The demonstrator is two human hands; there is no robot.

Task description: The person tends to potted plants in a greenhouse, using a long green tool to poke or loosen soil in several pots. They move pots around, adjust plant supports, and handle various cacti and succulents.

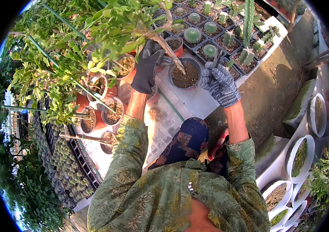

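My left hand (pixel 150 62), in a dark glove, is beside the thick woody stem (pixel 167 49) of a leafy, flat-jointed cactus (pixel 115 26). Its fingers are curled, but leaves and the glove hide whether they grip the stem. The stem slants down, its pale lower end over a dark round pot (pixel 185 79) of brown soil; whether it enters the soil is unclear. Right of that pot, my right hand (pixel 221 82), in a grey striped knit glove, grips a slim dark tool (pixel 218 58) that points upward. The tool's exact kind is not clear.
Square black pots of small cacti (pixel 192 35) fill a tray at the back right. Terracotta-coloured pots (pixel 112 110) stand left, with green stakes (pixel 93 95) jutting across. A tall columnar cactus (pixel 248 23) rises at the back. White-rimmed planters (pixel 300 158) line the right side.
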